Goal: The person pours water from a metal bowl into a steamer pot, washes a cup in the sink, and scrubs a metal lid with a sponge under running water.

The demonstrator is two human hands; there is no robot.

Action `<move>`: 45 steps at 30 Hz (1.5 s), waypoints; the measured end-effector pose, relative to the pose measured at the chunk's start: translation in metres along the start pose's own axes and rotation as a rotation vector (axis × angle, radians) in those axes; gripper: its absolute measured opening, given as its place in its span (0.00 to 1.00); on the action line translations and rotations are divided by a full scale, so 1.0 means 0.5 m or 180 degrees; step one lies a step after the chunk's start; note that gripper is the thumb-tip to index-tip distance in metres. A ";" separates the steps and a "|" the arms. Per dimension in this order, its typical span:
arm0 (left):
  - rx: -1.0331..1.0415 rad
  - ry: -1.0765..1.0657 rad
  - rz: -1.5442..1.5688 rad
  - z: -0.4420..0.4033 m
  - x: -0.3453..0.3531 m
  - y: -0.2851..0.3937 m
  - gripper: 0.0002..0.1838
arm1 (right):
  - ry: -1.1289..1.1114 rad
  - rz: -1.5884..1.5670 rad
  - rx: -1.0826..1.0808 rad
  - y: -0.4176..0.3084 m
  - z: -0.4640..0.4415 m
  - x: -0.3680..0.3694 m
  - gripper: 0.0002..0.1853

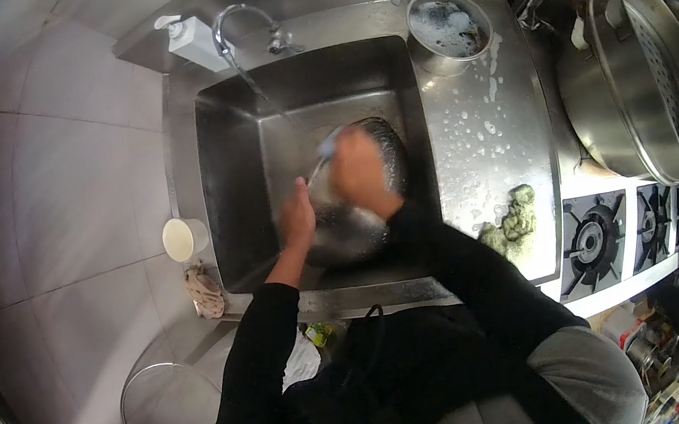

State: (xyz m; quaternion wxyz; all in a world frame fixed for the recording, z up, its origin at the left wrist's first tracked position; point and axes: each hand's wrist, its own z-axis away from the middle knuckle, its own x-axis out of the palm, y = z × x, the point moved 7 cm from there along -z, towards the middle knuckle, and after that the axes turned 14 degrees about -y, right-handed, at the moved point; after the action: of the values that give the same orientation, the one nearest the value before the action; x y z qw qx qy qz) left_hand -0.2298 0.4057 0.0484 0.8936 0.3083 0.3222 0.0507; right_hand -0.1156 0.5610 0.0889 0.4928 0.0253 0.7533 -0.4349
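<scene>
Over the sink (237, 201), my left hand (298, 216) is closed at the near end of a thin shiny piece (317, 170), whose kind is not clear. My right hand (362, 172), smeared by motion, is closed around a pale bluish thing (331, 141) at the piece's upper end. Beneath the hands sits a round, wet, sudsy vessel (387, 148) with a dark rim, partly covered by my right hand and sleeve. Water runs from the curved faucet (241, 7) into the sink, left of my hands.
A pot of sudsy water (450, 27) and a green scrubbing pad (513, 225) stand on the wet right counter. A white pump bottle (193, 42) is behind the sink. At left are a cup (184, 239) and crumpled cloth (204, 292). Large pots (614, 83) and burners (593, 243) lie right.
</scene>
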 end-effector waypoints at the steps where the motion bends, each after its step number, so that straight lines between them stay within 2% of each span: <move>1: -0.0151 -0.0032 -0.0006 -0.007 0.000 -0.009 0.32 | 0.0421 -0.0141 -0.0874 -0.081 0.044 -0.038 0.16; 2: -0.0157 -0.0051 -0.0018 -0.001 0.001 -0.024 0.32 | 0.0418 -0.0140 -0.0851 -0.060 0.046 -0.039 0.16; 4: 0.0083 -0.0198 0.0785 -0.006 0.019 -0.109 0.30 | 0.0133 -0.0736 -0.0761 0.038 0.013 -0.049 0.17; 5: 0.0157 -0.0244 0.1061 -0.012 0.030 -0.169 0.29 | -0.0309 -0.0921 0.0531 0.124 -0.015 -0.060 0.18; 6: 0.0283 -0.0175 0.0772 -0.042 0.041 -0.273 0.29 | -0.0021 -0.0898 0.1227 0.213 -0.025 -0.038 0.19; 8: 0.0540 -0.0083 0.0880 -0.048 0.021 -0.237 0.28 | 0.0014 -0.0465 0.1137 0.244 -0.047 0.003 0.17; 10: 0.0523 -0.0326 0.1120 -0.069 -0.012 -0.070 0.29 | -0.0421 0.0249 -0.0217 0.079 -0.024 0.026 0.14; 11: 0.0408 -0.0586 0.0929 -0.109 -0.021 -0.011 0.32 | -0.0305 0.0039 -0.0539 -0.008 0.032 0.062 0.12; 12: 0.0324 -0.0604 -0.0039 -0.100 -0.049 0.101 0.36 | -0.0141 -0.0148 -0.0904 -0.075 0.074 0.075 0.11; 13: 0.0363 -0.0217 -0.0130 -0.135 -0.054 0.091 0.35 | -0.0130 -0.0128 -0.0937 -0.087 0.093 0.061 0.11; 14: 0.0368 -0.0207 -0.0127 -0.139 -0.048 0.082 0.35 | -0.0019 -0.0194 -0.0865 -0.091 0.113 0.033 0.11; 16: 0.0281 0.0254 -0.0830 -0.117 -0.047 0.053 0.41 | 0.0329 -0.0942 0.0290 0.060 0.097 0.026 0.16; 17: 0.0149 0.0095 -0.0963 -0.073 -0.056 0.081 0.44 | 0.0573 -0.1363 0.0819 0.135 0.098 0.028 0.20; 18: 0.0135 0.0079 -0.0986 -0.072 -0.047 0.062 0.44 | -0.0533 -0.2543 0.2582 0.216 0.089 0.040 0.21; 20: 0.0063 0.0141 -0.0892 -0.095 -0.040 0.062 0.46 | -0.0181 -0.1520 0.2000 0.206 0.099 0.073 0.22; 22: 0.0142 0.0013 -0.0729 -0.085 -0.037 0.071 0.44 | 0.1177 -0.0282 0.0291 0.036 0.158 0.056 0.21; 23: 0.0228 -0.0073 -0.0565 -0.084 -0.037 0.079 0.43 | 0.1190 -0.0273 0.0285 0.042 0.154 0.046 0.21; 25: 0.0441 0.0094 -0.0750 -0.076 -0.043 0.068 0.41 | 0.0701 -0.1336 -0.0377 0.043 0.136 0.046 0.19; 26: 0.0632 0.0261 -0.0903 -0.066 -0.049 0.059 0.40 | 0.0288 -0.1469 0.0219 0.132 0.090 0.049 0.18; 27: 0.0627 0.0269 -0.0910 -0.052 -0.042 0.040 0.40 | -0.0251 -0.2172 0.1645 0.222 0.058 0.047 0.18; 28: 0.0584 0.0179 -0.0650 -0.038 -0.030 0.018 0.39 | 0.0098 -0.1303 0.1779 0.241 0.035 0.006 0.19; 30: 0.0621 0.0076 -0.0384 -0.050 -0.027 0.033 0.38 | 0.0081 -0.0464 0.0737 0.153 0.010 -0.004 0.20; 31: 0.0324 -0.0213 0.0108 -0.057 -0.021 0.015 0.36 | 0.0040 -0.0380 0.0433 0.067 0.030 -0.005 0.20; 32: 0.0046 -0.0497 0.0608 -0.064 -0.007 0.005 0.34 | 0.0188 -0.0323 -0.0228 0.000 0.048 -0.023 0.20; 33: 0.0061 -0.0499 0.0629 -0.068 0.000 0.008 0.34 | 0.0313 -0.0242 -0.0888 -0.066 0.072 -0.038 0.20; 34: 0.0346 -0.0172 0.0355 -0.068 -0.011 0.021 0.32 | 0.0278 -0.0339 -0.1401 -0.088 0.083 -0.045 0.20; 35: 0.0629 0.0181 0.0099 -0.068 -0.021 0.034 0.30 | 0.0280 -0.0332 -0.1439 -0.068 0.065 -0.049 0.20; 36: 0.0901 0.0541 -0.0146 -0.064 -0.027 0.050 0.28 | 0.0061 -0.0871 0.0019 0.045 0.013 -0.041 0.20; 38: 0.0574 0.0286 0.0061 -0.022 -0.024 0.052 0.26 | -0.0398 -0.0973 0.1757 0.239 -0.028 0.016 0.16; 40: 0.0432 -0.0051 -0.0305 -0.027 -0.017 0.062 0.27 | 0.0227 -0.0636 0.0418 0.112 -0.008 -0.014 0.17; 41: 0.0491 -0.0176 -0.0340 -0.038 -0.014 0.059 0.28 | 0.0118 -0.0251 -0.0648 0.011 0.006 -0.035 0.15; 42: 0.0480 -0.0191 -0.0327 -0.042 -0.005 0.049 0.28 | -0.0130 -0.0539 -0.1432 -0.059 0.028 -0.053 0.15; 44: 0.0828 0.0098 -0.0095 -0.040 -0.007 0.038 0.25 | -0.0674 -0.0819 -0.1217 0.016 0.010 -0.024 0.14; 45: 0.0827 0.0116 -0.0092 -0.038 -0.009 0.040 0.25 | -0.0488 -0.0938 -0.0118 0.124 -0.029 -0.027 0.14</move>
State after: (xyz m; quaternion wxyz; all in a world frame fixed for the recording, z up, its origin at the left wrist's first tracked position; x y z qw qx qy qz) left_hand -0.2427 0.4304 0.0512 0.8408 0.4158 0.3467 0.0013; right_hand -0.0903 0.6148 0.0619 0.4801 -0.1278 0.7169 -0.4890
